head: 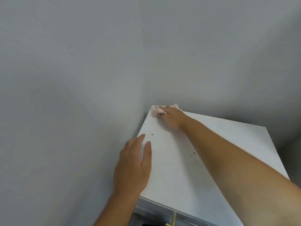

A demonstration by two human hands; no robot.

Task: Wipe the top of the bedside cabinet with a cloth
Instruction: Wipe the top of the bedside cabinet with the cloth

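Observation:
The bedside cabinet's white top (228,144) fills the lower right of the head view, with a few small dark specks (193,153) on it. At its far left corner, my right hand (171,118) presses down on a crumpled pink patterned cloth (155,110), my arm stretched across the top. My left hand (133,163) lies flat on the top's left edge, fingers together and thumb apart, holding nothing.
Grey walls (81,79) meet in a corner right behind the cabinet, tight against its left and far sides. Below the front edge, the cabinet's front shows a brass handle (173,219).

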